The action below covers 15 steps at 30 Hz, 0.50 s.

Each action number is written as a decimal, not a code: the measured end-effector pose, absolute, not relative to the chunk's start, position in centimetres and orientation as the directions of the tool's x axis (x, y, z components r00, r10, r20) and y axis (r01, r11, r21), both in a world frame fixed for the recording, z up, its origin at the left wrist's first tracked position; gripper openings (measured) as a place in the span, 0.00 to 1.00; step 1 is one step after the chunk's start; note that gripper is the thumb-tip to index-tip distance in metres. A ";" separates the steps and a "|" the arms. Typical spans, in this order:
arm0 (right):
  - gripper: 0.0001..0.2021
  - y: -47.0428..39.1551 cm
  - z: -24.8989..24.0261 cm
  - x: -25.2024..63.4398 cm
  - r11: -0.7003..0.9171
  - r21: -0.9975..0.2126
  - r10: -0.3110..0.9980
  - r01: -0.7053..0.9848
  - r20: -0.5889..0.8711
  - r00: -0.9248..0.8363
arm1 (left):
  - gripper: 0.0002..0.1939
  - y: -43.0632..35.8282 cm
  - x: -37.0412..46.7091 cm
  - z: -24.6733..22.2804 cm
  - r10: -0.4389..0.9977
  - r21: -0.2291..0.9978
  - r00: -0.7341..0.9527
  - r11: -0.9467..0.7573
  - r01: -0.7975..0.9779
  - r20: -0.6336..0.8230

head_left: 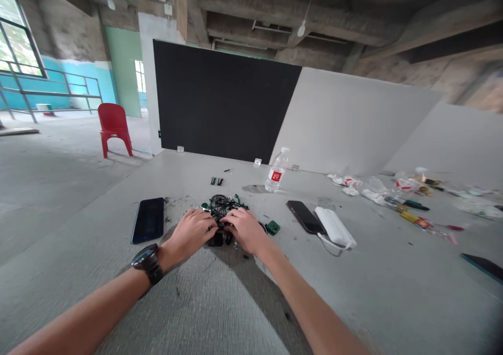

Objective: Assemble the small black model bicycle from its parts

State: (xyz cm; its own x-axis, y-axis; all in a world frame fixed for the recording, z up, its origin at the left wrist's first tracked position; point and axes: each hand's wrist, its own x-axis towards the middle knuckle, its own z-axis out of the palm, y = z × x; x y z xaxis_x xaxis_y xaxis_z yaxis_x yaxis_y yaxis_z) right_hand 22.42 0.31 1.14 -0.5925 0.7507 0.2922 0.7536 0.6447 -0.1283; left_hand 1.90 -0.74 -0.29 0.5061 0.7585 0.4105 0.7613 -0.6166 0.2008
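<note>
My left hand (193, 230) and my right hand (247, 229) come together over a cluster of small black and dark green parts (222, 203) on the grey tabletop. The cluster includes a round black ring shape and thin pieces sticking out. Both hands have curled fingers with the tips pressed in at the near side of the cluster. What lies between the fingertips is hidden. Just below them is a small black block (215, 239). A green square piece (272, 227) lies to the right of my right hand. A dark watch (148, 263) is on my left wrist.
A dark phone (148, 220) lies left, another phone (305, 216) and a white power bank (335, 227) with a cable lie right. Behind stand a water bottle (277, 171) and a black-and-white partition (228, 103). Wrappers and scraps (377, 190) litter the far right.
</note>
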 end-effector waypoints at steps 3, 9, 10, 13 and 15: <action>0.11 0.2 1.3 22.6 0.651 -0.157 0.746 0.742 0.313 -0.588 | 0.12 -0.6 1.9 -0.3 0.773 0.234 0.471 -0.597 0.768 0.425; 0.10 0.3 1.1 22.8 0.660 -0.247 0.738 0.709 0.388 -0.552 | 0.13 -0.5 1.8 -0.4 0.809 0.344 0.386 -0.551 0.760 0.443; 0.10 0.4 1.1 22.8 0.663 -0.267 0.736 0.700 0.408 -0.541 | 0.13 -0.5 1.8 -0.4 0.816 0.368 0.372 -0.544 0.754 0.443; 0.09 0.4 0.9 22.7 0.663 -0.300 0.734 0.685 0.442 -0.517 | 0.13 -0.5 1.9 -0.5 0.834 0.442 0.330 -0.523 0.729 0.441; 0.08 0.4 0.8 22.6 0.659 -0.316 0.738 0.682 0.447 -0.506 | 0.13 -0.4 2.0 -0.5 0.844 0.484 0.306 -0.510 0.711 0.440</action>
State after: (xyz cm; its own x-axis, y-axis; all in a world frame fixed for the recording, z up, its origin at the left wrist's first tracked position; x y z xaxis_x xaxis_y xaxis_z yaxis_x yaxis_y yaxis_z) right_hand 22.59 0.42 0.76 -0.5058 0.7376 0.4474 0.6820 0.6595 -0.3161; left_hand 2.02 -0.42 -0.53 0.3060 0.8445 0.4396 0.7109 -0.5098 0.4844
